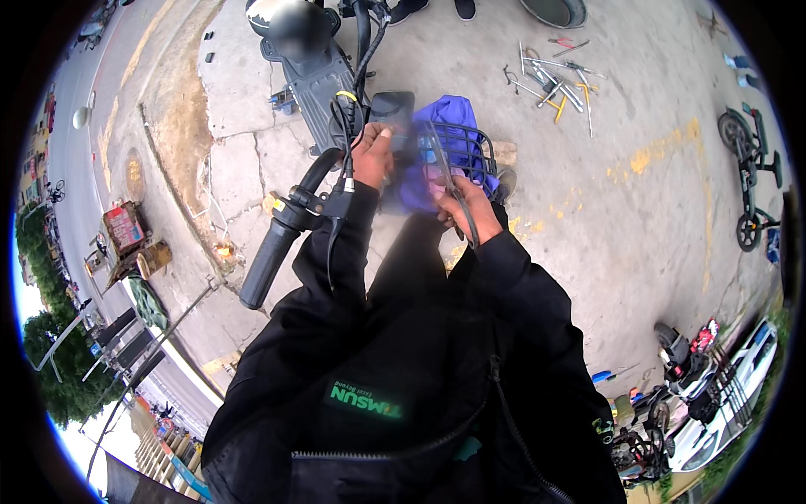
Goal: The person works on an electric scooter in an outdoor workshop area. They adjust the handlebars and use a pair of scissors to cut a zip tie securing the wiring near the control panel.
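Observation:
My left hand [374, 155] is beside the scooter's front column, its fingers closed near the cables. What they pinch, if anything, cannot be made out. Just beyond it is a dark flat panel [392, 109], blurred. My right hand [466, 208] is closed round a long, slim grey tool [443, 155], also blurred, with curved dark handles; its exact kind is unclear. Behind this tool, a black wire basket [483, 151] holds a purple cloth or bag [449, 109]. The scooter's black handlebar grip [273, 265] and brake lever [334, 252] lie left of my left forearm.
The scooter's footboard [323, 97] extends away at the upper left. Several hand tools [558, 80] lie on the concrete at the upper right, below a round dark basin [556, 10]. A small black bike [747, 181] stands at the far right, with parked motorbikes [693, 361] at the lower right.

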Demonstrator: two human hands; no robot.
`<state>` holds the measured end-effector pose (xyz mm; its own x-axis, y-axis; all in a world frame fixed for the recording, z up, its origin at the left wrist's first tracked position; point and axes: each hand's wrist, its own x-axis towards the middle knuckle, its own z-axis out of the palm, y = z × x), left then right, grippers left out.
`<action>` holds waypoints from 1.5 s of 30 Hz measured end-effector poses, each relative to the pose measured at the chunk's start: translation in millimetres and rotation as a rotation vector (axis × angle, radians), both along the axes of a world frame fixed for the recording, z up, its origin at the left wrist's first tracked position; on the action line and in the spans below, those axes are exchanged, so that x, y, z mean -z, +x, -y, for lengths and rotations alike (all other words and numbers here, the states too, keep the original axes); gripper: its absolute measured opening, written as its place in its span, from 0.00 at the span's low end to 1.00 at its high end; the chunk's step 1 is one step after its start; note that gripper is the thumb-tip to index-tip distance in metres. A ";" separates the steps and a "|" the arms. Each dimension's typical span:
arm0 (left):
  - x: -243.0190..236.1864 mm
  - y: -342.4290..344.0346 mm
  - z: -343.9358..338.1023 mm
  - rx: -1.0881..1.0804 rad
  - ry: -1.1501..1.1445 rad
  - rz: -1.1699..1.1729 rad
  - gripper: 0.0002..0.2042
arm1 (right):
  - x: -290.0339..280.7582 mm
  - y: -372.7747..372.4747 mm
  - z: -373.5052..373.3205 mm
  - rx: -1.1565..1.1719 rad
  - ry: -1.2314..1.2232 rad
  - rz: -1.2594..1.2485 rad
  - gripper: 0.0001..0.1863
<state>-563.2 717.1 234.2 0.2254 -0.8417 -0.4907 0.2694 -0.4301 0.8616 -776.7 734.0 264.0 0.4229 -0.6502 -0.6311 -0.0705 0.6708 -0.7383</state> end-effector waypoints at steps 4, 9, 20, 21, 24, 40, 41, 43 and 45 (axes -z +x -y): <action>1.0 1.5 -0.8 0.022 0.015 -0.056 0.06 | 3.1 16.3 5.2 0.350 -0.092 0.075 0.19; 4.2 5.2 -5.7 0.040 0.018 -0.076 0.05 | 18.0 67.1 36.2 0.411 -0.173 0.083 0.20; 5.4 -9.9 -10.3 0.139 -0.249 0.222 0.05 | 28.2 80.1 43.8 0.332 -0.271 -0.030 0.17; 6.0 -9.1 -10.5 0.167 -0.271 0.328 0.05 | 26.0 79.4 44.6 0.323 -0.255 -0.072 0.16; 9.7 -4.6 -9.9 0.240 -0.326 0.608 0.06 | 19.3 75.7 47.0 0.287 -0.369 -0.128 0.16; -11.1 -16.8 1.9 0.003 0.019 0.350 0.11 | -0.5 15.4 24.1 -0.186 -0.847 -0.684 0.19; -12.1 -17.4 2.1 0.000 0.011 0.350 0.11 | -3.9 10.6 17.1 -0.247 -0.798 -0.699 0.19; -11.9 -17.9 2.3 -0.006 0.016 0.334 0.10 | -5.3 8.2 10.3 -0.306 -0.762 -0.726 0.19; -10.9 -16.9 1.9 -0.002 0.010 0.342 0.09 | -3.1 13.8 7.0 -0.301 -0.796 -0.735 0.19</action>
